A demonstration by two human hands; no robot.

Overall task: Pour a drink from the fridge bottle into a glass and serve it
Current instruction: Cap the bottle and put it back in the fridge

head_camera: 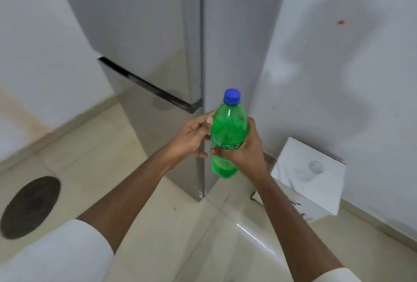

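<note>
Standing upright in front of the fridge (158,33), the bottle (228,137) is held between both hands at chest height, its blue cap (232,96) on and pointing up. The right hand (246,146) is wrapped around the labelled waist, fingers curled well round, so the weight is judged to be carried there. The left hand (191,137) is laid against the other side with the thumb on the shoulder and the fingers partly bent; whether it truly clasps the bottle or only steadies it cannot be told for certain. An upright, two-handed hold is probably kept so that the drink is not shaken and the left hand is free to go to the cap.

The bottle is of clear green plastic, smooth, rounded at the shoulder and pinched at the waist, with liquid visible inside. The cap is ribbed. The fridge doors are shut, flat and grey with a dull metal sheen, split by a dark handle strip. A glass (314,167), clear and faint, is seen on a white box (325,189) by the wall, on the right. The floor (203,236) is of pale glossy tile.
</note>
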